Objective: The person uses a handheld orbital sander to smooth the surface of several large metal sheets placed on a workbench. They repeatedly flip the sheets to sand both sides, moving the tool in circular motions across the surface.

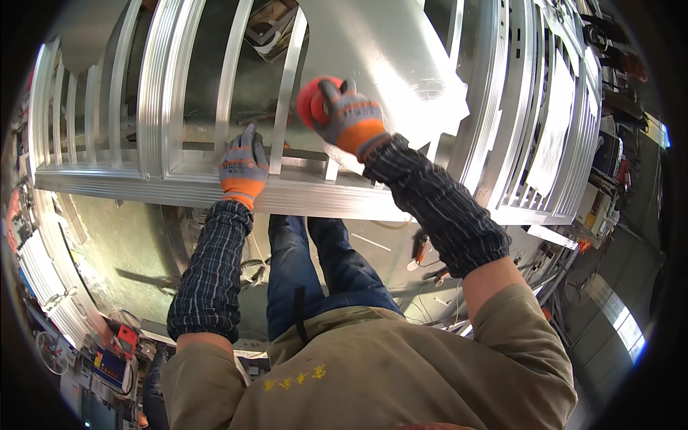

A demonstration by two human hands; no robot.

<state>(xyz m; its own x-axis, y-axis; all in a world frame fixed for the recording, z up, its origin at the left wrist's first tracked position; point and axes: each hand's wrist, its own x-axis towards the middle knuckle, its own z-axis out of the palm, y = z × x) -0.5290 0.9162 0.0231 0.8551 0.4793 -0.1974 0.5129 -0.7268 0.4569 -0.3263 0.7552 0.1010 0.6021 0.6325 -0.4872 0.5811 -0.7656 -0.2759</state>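
Note:
A silver aluminium frame (308, 198) with upright slats lies in front of me. My left hand (245, 163), in a grey and orange glove, rests on its near rail beside the foot of a slat (233, 72). The fingers stretch forward, flat. Closed around a round orange-red tool (309, 106), my right hand (351, 118) is over the near left edge of a pale sheet metal panel (401, 64). The tool is slightly blurred, and the glove hides part of it, so its exact kind cannot be made out. The panel lies across the slats.
More slatted aluminium frames (527, 122) stand at the right. Below the near rail, tools with orange handles (419, 247) and cables lie on the floor. A red device (125, 340) stands at the lower left. Through the slats, a box of scraps (271, 29) shows.

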